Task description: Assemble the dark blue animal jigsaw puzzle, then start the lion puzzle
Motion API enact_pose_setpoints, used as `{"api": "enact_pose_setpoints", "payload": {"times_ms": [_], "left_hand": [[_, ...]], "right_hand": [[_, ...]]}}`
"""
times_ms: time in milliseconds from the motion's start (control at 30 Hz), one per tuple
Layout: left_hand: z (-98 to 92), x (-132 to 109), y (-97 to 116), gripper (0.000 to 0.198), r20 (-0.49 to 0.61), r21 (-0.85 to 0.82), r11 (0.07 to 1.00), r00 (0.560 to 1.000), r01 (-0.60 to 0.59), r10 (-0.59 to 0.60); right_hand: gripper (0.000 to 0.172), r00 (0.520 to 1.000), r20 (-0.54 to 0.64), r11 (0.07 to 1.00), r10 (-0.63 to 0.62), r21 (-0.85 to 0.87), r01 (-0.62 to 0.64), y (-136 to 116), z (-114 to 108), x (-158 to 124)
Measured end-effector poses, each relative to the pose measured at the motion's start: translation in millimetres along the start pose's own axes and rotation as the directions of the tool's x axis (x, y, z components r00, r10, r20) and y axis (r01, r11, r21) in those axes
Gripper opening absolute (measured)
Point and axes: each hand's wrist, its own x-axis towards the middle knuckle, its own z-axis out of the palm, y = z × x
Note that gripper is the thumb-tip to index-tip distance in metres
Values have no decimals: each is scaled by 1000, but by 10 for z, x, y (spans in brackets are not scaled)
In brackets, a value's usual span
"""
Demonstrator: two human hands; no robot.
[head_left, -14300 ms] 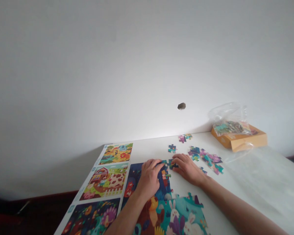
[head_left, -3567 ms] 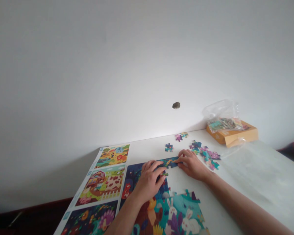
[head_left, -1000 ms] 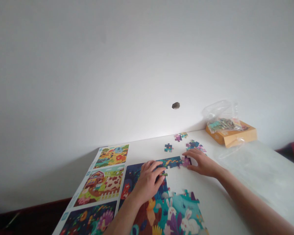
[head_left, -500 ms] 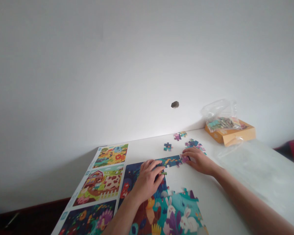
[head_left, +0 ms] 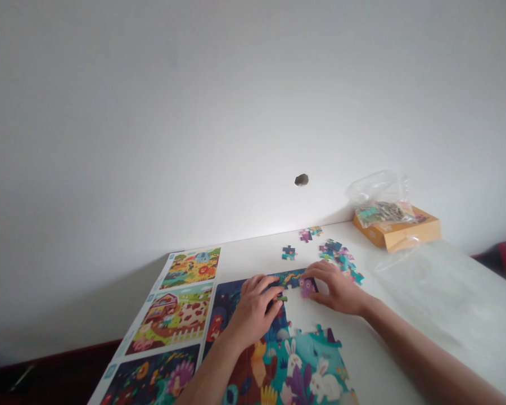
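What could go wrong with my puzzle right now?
The right hand is very close to the loose pieces, so it might bump them and scatter them. The purple piece in that hand could also push the joined strip of pieces out of line if it is pressed in too hard.

The jigsaw piece (head_left: 306, 288) under the right fingers (head_left: 320, 271) is matt printed cardboard. Well beyond those fingers, a glossy clear plastic bag (head_left: 379, 188) lies on a cardboard box (head_left: 398, 239); the desk (head_left: 388, 360) looks smooth, white and matt.
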Motion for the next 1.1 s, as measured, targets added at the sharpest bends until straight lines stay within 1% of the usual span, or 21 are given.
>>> {"api": "enact_pose_setpoints", "payload": {"times_ms": [67, 167, 233, 300, 367, 433, 567, 633, 700, 767, 833, 900, 1000, 1100], "left_hand": [[2, 0, -1, 28, -1, 1, 1000, 1000, -1, 1], [5, 4, -6, 29, -2, 3, 1000, 1000, -4, 4], [6, 6, -10, 28, -2, 0, 1000, 1000, -5, 5], [8, 5, -13, 28, -1, -2, 1000, 1000, -4, 4], [12, 1, -16, 28, 2, -3, 1000, 1000, -6, 6], [15, -4, -17, 28, -1, -1, 1000, 1000, -7, 7], [16, -7, -15, 28, -14, 5, 1000, 1000, -8, 8], [15, -5, -13, 28, -14, 6, 1000, 1000, -9, 9], [15, -5, -12, 28, -9, 7, 1000, 1000, -8, 8], [15, -6, -12, 28, -5, 8, 1000, 1000, -6, 6], [16, -8, -13, 28, -4, 6, 1000, 1000, -6, 6], [17, -10, -15, 28, -5, 3, 1000, 1000, -7, 7], [23, -12, -21, 28, -9, 2, 1000, 1000, -7, 7], [32, -14, -28, 28, -9, 3, 1000, 1000, -7, 7]], "right_hand": [[36, 1000, 20, 999, -22, -24, 22, -37, 45, 9], [35, 1000, 12, 997, -15, -78, 16, 13, 57, 8], [33, 999, -36, 991, 22, -128, -27, 106, 32, -1], [28, 988, -125, 976, 96, -183, -118, 233, 2, -12], [26, 955, -227, 946, 188, -221, -239, 375, -19, -17], [27, 915, -302, 909, 268, -235, -344, 515, -30, -15], [33, 859, -347, 843, 377, -255, -473, 721, -70, -24], [43, 820, -367, 791, 438, -276, -546, 778, -116, -57], [57, 776, -375, 728, 507, -296, -618, 817, -181, -108], [66, 748, -358, 687, 559, -305, -660, 849, -255, -166], [66, 738, -333, 680, 587, -293, -673, 880, -319, -211], [62, 730, -322, 699, 603, -228, -678, 907, -359, -234], [54, 717, -330, 730, 614, -109, -675, 940, -370, -231], [53, 712, -345, 747, 612, -44, -664, 960, -364, -208]]}}
